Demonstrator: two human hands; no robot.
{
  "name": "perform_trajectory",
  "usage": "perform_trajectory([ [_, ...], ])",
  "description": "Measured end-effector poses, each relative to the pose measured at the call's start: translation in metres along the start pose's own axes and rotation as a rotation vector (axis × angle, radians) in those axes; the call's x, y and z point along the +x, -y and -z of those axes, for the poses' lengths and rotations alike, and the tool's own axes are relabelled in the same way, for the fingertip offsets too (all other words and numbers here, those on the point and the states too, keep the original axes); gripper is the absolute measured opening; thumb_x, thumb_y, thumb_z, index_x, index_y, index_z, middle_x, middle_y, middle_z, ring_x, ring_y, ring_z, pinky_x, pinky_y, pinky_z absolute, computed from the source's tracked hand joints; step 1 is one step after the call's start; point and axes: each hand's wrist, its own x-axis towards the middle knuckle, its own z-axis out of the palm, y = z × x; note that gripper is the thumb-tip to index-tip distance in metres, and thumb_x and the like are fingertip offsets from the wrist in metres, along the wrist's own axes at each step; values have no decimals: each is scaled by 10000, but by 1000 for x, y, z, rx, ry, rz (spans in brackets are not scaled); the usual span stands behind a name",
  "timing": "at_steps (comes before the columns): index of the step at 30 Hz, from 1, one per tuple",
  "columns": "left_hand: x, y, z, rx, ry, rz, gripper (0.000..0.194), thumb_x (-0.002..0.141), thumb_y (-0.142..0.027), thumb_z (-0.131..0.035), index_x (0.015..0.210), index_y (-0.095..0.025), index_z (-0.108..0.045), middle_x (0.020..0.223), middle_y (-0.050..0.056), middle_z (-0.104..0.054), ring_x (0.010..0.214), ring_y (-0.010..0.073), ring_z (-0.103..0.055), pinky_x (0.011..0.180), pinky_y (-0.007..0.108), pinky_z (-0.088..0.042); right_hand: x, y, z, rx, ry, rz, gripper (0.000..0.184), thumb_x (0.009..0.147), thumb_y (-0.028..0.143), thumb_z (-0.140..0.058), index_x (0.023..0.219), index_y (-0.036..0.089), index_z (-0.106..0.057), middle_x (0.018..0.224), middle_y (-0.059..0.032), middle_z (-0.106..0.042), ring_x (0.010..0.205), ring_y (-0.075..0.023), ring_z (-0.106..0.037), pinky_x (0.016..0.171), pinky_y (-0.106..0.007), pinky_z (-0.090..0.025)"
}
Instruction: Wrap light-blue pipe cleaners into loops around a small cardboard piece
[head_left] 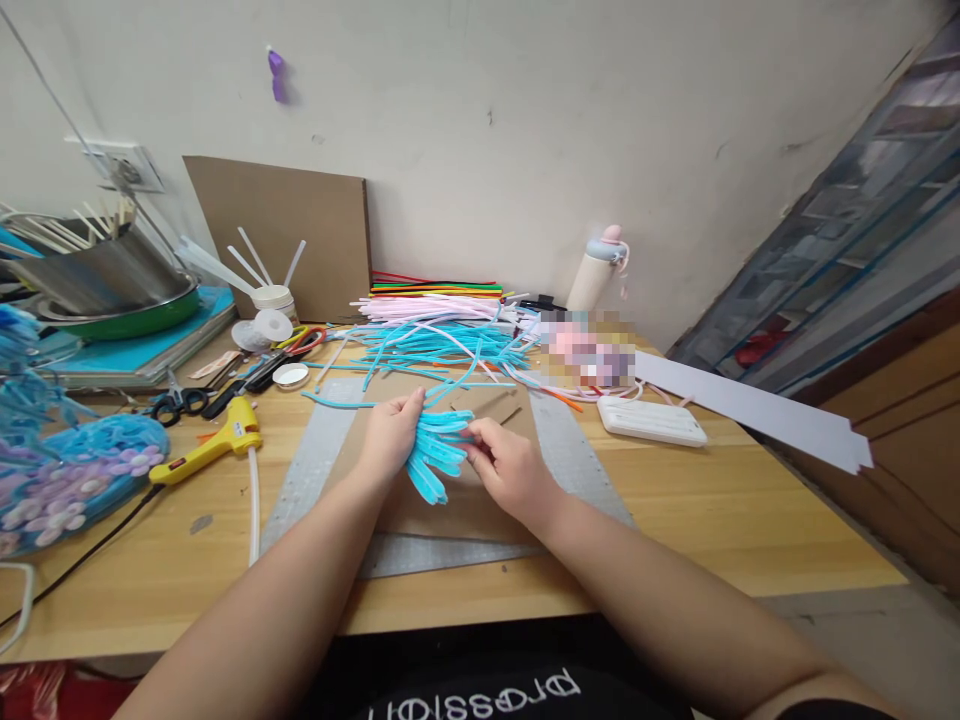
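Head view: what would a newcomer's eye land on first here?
Probably the bright blue fuzzy bundle at the centre, gripped by the left hand, with the right hand's fingers at its edge. Next, the yellow glue gun lying on the table to the left. Behind the hands, loose blue stems spread in front of pale pink ones.

Soft, even light covers the painted wall (480,130); pixelation masks a patch (589,348) toward three o'clock; shelving (847,190) near two blurs.
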Motion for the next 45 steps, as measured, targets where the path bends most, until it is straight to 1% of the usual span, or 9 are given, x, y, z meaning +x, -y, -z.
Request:
perform_trajectory([
  [4, 2, 1, 0, -7, 34, 10, 456, 726, -572, -468, 519, -167, -439, 433, -36, -393, 394, 91, -345, 410, 213, -254, 3, -2, 2, -8, 44, 65, 124, 871, 184, -407, 912, 194, -524, 868, -48, -582, 804, -151, -541, 706, -245, -398],
  [10, -3, -8, 1, 92, -40, -37, 443, 735, -525, -473, 475, -181, -371, 420, -49, -303, 410, 85, -274, 420, 228, -194, 3, 0, 1, -65, 134, -67, 39, 813, 170, -470, 823, 193, -499, 777, -9, -562, 689, -137, -505, 616, -242, -346],
  [15, -10, -17, 2, 200, -149, -128, 441, 747, -457, -483, 452, -181, -306, 435, -44, -249, 442, 88, -254, 455, 255, -147, 1, 8, -7, 245, 156, -206, 31, 801, 187, -469, 773, 187, -480, 672, 22, -506, 610, -108, -475, 560, -219, -356],
  [19, -12, -19, 2, 329, -196, -234, 443, 784, -429, -433, 448, -179, -289, 427, -39, -265, 433, 92, -269, 463, 259, -160, 2, 9, -10, 366, 128, -303, 48, 766, 213, -512, 734, 180, -497, 656, 28, -489, 572, -91, -442, 525, -213, -342],
  [24, -12, -20, 3, 318, -163, -271, 441, 800, -439, -411, 461, -181, -295, 444, -41, -267, 447, 95, -272, 471, 248, -188, 11, 3, -1, 772, 200, -525, 174, 703, 297, -595, 694, 173, -473, 563, 45, -463, 503, -74, -403, 464, -198, -279],
  [28, -12, -20, 2, 284, -129, -268, 439, 785, -446, -430, 459, -174, -317, 457, -42, -255, 458, 91, -262, 479, 245, -186, 16, 0, 8, 1001, 223, -644, 268, 628, 330, -686, 663, 151, -490, 613, 17, -519, 495, -60, -413, 431, -188, -215],
  [32, -13, -21, 1, 303, -164, -255, 439, 791, -440, -424, 461, -172, -312, 454, -40, -254, 453, 89, -263, 481, 249, -182, 15, -1, 4, 899, 217, -614, 237, 651, 316, -680, 663, 146, -515, 541, 35, -511, 455, -47, -386, 439, -191, -241],
  [36, -14, -22, 2, 253, -211, -216, 440, 774, -436, -447, 456, -177, -286, 443, -41, -250, 446, 89, -251, 474, 256, -170, 11, 0, -5, 745, 146, -555, 224, 647, 309, -681, 648, 159, -514, 519, 41, -528, 464, -63, -431, 455, -197, -296],
  [45, -12, -18, 3, 302, -211, -220, 444, 810, -458, -402, 487, -185, -266, 471, -41, -236, 449, 92, -252, 458, 248, -177, 10, -2, -10, 849, 110, -604, 295, 601, 344, -717, 641, 159, -490, 492, 48, -536, 423, -61, -446, 424, -198, -325],
])
